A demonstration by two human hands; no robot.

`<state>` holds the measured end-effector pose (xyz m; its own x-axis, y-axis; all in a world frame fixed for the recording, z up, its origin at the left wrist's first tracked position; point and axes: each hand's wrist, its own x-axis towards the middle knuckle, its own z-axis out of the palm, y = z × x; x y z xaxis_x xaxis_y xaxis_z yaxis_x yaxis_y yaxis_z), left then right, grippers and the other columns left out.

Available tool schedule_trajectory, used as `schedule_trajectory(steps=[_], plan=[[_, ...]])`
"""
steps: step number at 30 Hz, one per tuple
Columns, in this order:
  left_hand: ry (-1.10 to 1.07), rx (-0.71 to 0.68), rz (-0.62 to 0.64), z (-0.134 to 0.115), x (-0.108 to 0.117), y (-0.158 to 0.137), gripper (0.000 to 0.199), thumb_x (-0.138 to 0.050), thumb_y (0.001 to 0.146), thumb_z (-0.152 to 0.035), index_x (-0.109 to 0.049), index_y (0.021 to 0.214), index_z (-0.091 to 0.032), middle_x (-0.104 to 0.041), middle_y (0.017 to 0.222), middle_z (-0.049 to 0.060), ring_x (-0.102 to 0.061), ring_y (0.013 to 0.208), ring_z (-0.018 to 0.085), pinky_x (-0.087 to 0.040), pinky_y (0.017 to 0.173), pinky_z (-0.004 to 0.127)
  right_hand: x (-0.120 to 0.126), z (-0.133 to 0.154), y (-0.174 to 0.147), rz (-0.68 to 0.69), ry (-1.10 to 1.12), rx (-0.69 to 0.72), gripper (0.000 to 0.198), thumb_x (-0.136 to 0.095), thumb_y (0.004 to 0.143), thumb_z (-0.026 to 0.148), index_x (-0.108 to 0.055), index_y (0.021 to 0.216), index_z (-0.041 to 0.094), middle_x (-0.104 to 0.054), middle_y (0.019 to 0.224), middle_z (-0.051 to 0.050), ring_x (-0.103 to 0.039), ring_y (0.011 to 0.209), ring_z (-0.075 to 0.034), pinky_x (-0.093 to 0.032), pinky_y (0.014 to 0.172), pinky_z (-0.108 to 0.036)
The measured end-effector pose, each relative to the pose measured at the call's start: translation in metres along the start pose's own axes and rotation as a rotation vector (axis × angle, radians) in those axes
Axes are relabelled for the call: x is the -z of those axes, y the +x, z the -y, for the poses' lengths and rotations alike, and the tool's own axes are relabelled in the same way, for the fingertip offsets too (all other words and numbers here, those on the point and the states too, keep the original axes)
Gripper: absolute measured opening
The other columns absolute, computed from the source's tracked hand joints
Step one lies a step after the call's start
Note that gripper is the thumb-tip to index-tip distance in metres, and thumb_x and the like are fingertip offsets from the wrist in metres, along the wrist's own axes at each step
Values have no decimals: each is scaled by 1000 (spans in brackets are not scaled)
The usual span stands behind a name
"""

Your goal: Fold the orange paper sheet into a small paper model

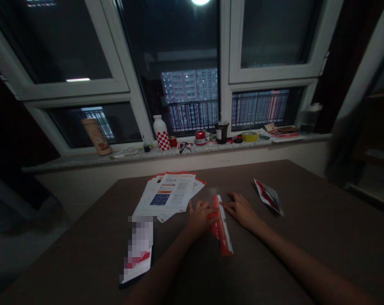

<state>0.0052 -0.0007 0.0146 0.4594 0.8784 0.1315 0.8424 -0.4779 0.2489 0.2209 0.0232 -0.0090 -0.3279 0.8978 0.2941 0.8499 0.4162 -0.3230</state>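
A folded orange-and-white printed paper (226, 237) lies on the dark table as a long narrow strip. My left hand (200, 218) rests on its left side, the fingers lying across the paper. On the other side my right hand (242, 210) is flat on the table with fingers apart, its fingertips at the strip's upper right edge. Neither hand grips the paper. Farther right stands a folded white-and-red paper piece (269, 197), partly opened out. To the left is a fanned stack of printed sheets (169, 197) with orange edges.
A phone (140, 254) with a blurred-out screen lies at the left front of the table (93, 254). Along the windowsill (134, 157) stand a checkered bottle (161, 133), a brown tumbler (97, 137), a red can (200, 137), a dark cup (221, 133) and yellow tape (249, 136).
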Motion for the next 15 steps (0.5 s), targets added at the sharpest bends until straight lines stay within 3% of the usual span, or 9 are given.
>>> schedule_trajectory(steps=[10, 15], plan=[[-78, 8, -3, 0, 1, -1, 33, -54, 91, -50, -63, 120, -38, -62, 121, 2, -43, 121, 28, -6, 111, 66, -2, -2, 1, 13, -10, -31, 34, -46, 96, 42, -60, 127, 39, -47, 140, -8, -42, 128, -28, -34, 106, -45], [-89, 24, -68, -2, 1, 0, 24, -54, 92, -46, -71, 101, -33, -66, 109, 0, -47, 116, 25, -3, 112, 65, 0, -5, -2, 26, 35, 52, 31, -47, 95, 45, -67, 118, 39, -46, 140, -6, -41, 128, -28, -33, 107, -48]])
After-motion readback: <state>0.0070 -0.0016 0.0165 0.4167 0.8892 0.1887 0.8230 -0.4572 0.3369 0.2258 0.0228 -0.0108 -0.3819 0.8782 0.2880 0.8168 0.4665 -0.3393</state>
